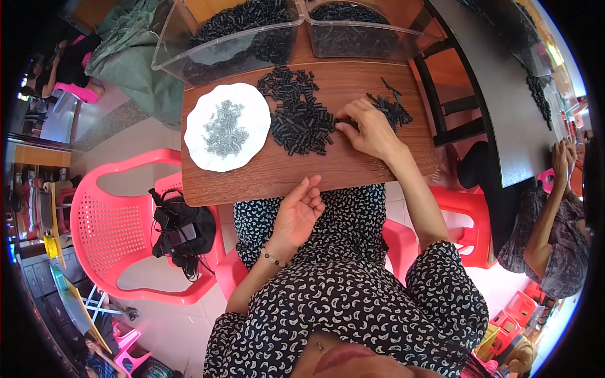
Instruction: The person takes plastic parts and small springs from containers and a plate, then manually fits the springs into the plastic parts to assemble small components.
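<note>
On the brown wooden table, a heap of short black tube pieces [302, 129] lies in the middle. My right hand [368, 129] rests at the heap's right edge, thumb and fingertips pinched around a small black piece [338, 121], mostly covered by the fingers. Over my lap, in front of the table's near edge, my left hand [299, 214] is palm up with loosely curled, parted fingers; nothing shows in it. A white scalloped plate [196, 135] left of the heap carries small clear pieces [225, 131]. Longer black pieces [394, 110] are scattered beyond my right hand.
Two clear plastic bins [233, 47] [353, 41] of black pieces stand at the table's far edge. A pink chair [113, 214] holding a black bag [183, 230] is to the left. At right, another person's hands [561, 157] are by a dark table [513, 126].
</note>
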The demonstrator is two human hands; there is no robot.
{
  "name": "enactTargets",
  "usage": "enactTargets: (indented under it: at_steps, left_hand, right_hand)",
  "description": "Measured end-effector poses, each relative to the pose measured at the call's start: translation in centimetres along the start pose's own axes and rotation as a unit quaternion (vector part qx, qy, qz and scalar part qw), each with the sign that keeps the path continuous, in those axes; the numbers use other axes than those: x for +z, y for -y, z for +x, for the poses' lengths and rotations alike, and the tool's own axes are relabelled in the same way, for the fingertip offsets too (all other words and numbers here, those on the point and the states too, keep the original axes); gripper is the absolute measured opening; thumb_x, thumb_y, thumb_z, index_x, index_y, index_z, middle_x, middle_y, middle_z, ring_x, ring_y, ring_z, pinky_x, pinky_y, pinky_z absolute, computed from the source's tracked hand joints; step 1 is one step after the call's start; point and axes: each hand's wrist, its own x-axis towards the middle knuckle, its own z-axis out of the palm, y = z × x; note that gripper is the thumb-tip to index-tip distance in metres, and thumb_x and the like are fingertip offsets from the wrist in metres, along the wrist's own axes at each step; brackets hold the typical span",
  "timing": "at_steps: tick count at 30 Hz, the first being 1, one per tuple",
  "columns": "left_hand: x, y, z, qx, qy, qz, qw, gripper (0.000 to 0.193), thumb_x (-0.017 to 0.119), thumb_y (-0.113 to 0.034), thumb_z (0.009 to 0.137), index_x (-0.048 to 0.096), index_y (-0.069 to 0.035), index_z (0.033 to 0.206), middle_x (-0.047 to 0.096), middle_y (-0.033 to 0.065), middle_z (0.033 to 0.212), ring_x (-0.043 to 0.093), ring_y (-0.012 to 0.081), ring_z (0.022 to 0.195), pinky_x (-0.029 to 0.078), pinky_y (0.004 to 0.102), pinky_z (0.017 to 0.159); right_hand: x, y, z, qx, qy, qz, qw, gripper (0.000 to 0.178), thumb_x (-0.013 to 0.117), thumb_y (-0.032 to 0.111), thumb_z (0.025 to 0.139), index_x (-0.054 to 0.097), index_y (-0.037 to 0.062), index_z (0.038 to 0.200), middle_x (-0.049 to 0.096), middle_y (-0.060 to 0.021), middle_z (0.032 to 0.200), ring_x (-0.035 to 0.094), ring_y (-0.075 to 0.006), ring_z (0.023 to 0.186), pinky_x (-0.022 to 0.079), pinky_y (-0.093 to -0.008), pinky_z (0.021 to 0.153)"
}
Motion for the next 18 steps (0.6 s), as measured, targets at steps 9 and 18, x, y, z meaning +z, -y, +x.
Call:
enactTargets:
  at_steps: [9, 18]
  left_hand:
    - [1.9, -0.5, -0.9, 0.098, 0.039, 0.161, 0.981, 0.035, 0.056, -0.029, 0.098, 0.062, -0.001, 0.119, 0.069, 0.0072, 0.103, 0.061, 0.0082, 0.084, 0.05, 0.0227, 0.078]
    - [1.8, -0.1, -0.3, 0.169, 0.039, 0.196, 0.965, 0.033, 0.064, -0.023, 0.093, 0.063, -0.001, 0.118, 0.069, 0.0058, 0.1, 0.065, 0.0108, 0.087, 0.052, 0.0241, 0.079]
  right_hand:
    - [-0.6, 4.8, -3.2, 0.065, -0.006, 0.289, 0.955, 0.021, 0.072, 0.003, 0.081, 0.066, 0.0008, 0.1, 0.064, -0.0055, 0.094, 0.057, -0.0121, 0.08, 0.047, -0.0253, 0.071]
    - [0.6, 8.5, -3.7, -0.125, -0.03, 0.136, 0.982, 0.03, 0.075, 0.001, 0.069, 0.066, 0.0047, 0.097, 0.063, -0.0084, 0.094, 0.06, -0.0284, 0.082, 0.05, -0.0359, 0.071]
